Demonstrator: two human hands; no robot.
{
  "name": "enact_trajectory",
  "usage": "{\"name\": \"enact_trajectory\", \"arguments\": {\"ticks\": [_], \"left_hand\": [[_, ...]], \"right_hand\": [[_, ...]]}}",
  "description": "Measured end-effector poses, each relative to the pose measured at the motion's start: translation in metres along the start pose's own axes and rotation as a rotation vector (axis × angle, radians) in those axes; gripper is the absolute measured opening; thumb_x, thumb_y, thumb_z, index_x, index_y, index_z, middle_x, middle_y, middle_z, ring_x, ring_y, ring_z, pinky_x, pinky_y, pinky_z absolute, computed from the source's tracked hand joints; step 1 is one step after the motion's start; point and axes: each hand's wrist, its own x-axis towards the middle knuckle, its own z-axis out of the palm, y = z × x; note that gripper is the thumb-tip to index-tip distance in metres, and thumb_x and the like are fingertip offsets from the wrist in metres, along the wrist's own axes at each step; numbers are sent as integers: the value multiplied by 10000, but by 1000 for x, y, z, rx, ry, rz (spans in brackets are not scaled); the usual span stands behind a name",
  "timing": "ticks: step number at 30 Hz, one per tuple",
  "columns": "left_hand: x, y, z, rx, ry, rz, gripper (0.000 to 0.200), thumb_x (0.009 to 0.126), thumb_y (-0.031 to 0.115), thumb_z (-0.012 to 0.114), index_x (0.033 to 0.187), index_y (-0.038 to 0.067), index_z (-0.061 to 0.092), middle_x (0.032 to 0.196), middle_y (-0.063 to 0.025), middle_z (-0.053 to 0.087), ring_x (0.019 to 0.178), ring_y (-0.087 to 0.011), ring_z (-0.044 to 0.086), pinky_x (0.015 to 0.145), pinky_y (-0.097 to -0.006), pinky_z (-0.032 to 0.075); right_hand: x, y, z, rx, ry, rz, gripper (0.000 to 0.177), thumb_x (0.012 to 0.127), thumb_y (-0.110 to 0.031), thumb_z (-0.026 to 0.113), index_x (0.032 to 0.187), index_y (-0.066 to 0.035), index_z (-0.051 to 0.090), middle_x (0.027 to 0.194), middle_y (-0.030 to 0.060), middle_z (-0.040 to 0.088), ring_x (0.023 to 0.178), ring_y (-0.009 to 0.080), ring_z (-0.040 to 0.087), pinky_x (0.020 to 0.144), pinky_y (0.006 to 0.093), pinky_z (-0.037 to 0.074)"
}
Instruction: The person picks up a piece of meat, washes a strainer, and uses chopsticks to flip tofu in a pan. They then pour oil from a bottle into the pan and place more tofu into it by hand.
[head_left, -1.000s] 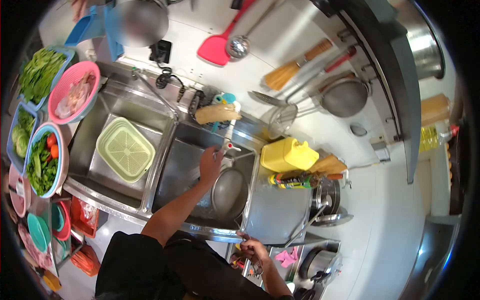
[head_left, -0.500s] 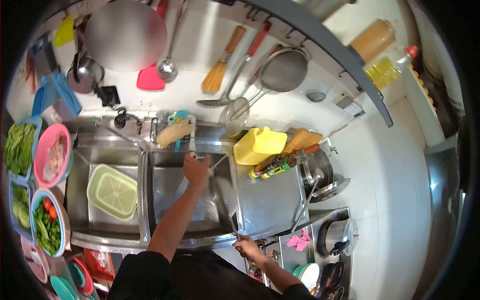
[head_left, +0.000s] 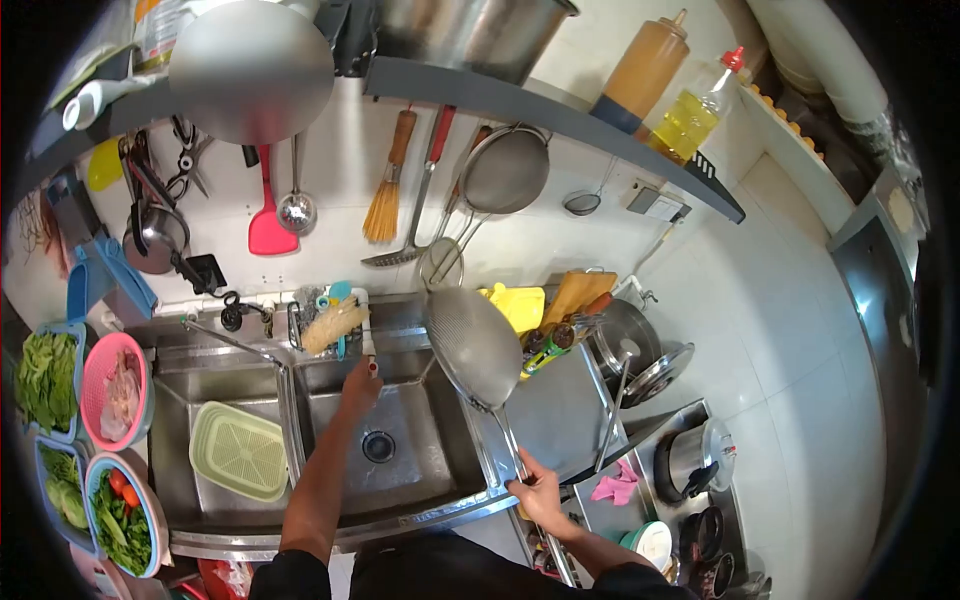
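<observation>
My right hand (head_left: 540,490) is closed round the long handle of a large metal skimmer (head_left: 470,340). Its round perforated bowl is raised above the right edge of the sink and covers part of a yellow jug (head_left: 515,303). Over the right basin (head_left: 420,450), my left hand (head_left: 362,388) is closed at the lower end of a white tap spout (head_left: 369,345). Most of its fingers are hidden. Just behind, a tan loofah (head_left: 335,325) lies in a wire rack at the back rim.
A pale green basket (head_left: 240,455) sits in the left basin. Vegetables, tomatoes and raw meat in a pink colander (head_left: 95,405) stand at the left. Bottles and a cutting board (head_left: 580,298) stand right of the sink. Strainers hang under a grey shelf (head_left: 560,105).
The skimmer has come up from low by the basin to above the right counter edge. My left hand has gone from loosely spread fingers to closed at the spout. The view has tilted up.
</observation>
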Motion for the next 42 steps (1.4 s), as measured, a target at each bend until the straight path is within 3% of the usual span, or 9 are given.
{"name": "enact_trajectory", "arguments": {"ticks": [5,8,14,19,22,25,30,35,42], "left_hand": [[-1,3,8,-19,42,-14,566,807,115,569,1343,0,433,930,-221,647,795,-365,655,686,-446,498],[-15,38,-11,-98,-69,-93,588,827,109,569,1372,-46,408,982,-208,623,872,-353,622,767,-426,473],[-7,15,0,-132,-36,-91,536,824,91,562,1333,-28,444,946,-188,632,846,-333,629,760,-412,476],[0,-5,7,-130,-39,-53,568,824,92,567,1362,-24,425,980,-192,634,860,-322,632,770,-405,478],[14,-43,25,-40,56,113,692,804,133,562,1445,-14,346,1027,-223,663,836,-320,676,732,-388,518],[-6,6,0,-83,-63,-65,702,805,134,561,1451,-14,330,991,-210,662,802,-304,673,705,-382,518],[2,-20,15,-124,-48,-30,712,805,123,555,1461,-6,310,905,-173,651,695,-254,652,619,-369,512],[3,-22,18,-185,-49,-68,717,805,122,556,1466,4,304,886,-173,652,651,-256,646,604,-374,512],[1,-14,17,-138,-17,-39,716,808,126,552,1470,17,300,848,-179,656,677,-271,658,626,-384,517]], "right_hand": [[47,-52,13,-205,260,-226,581,741,-6,687,1311,-7,570,599,-80,396,561,39,372,536,220,344],[88,-69,22,-83,408,-303,591,764,-22,692,1335,5,541,630,-74,418,571,35,369,530,211,333],[170,-91,33,349,624,-430,595,799,-13,631,1350,118,451,711,-56,456,616,42,372,527,214,334],[227,-110,28,390,735,-506,629,789,-20,606,1369,128,416,676,-52,441,566,52,369,500,236,319],[238,-123,28,330,789,-444,630,788,-19,621,1364,134,418,649,-47,428,555,56,362,492,240,320],[231,-105,38,315,736,-479,615,796,-19,627,1366,109,437,644,-45,421,556,49,354,491,235,311],[233,-95,49,343,699,-473,595,800,-6,633,1367,71,469,628,-49,402,560,33,341,503,216,300],[267,-121,45,204,929,-454,622,797,-100,622,1364,89,451,576,29,438,536,127,416,544,318,402],[296,-102,81,218,859,-272,666,801,-169,680,1371,80,442,544,74,473,522,187,465,570,374,435]]}}
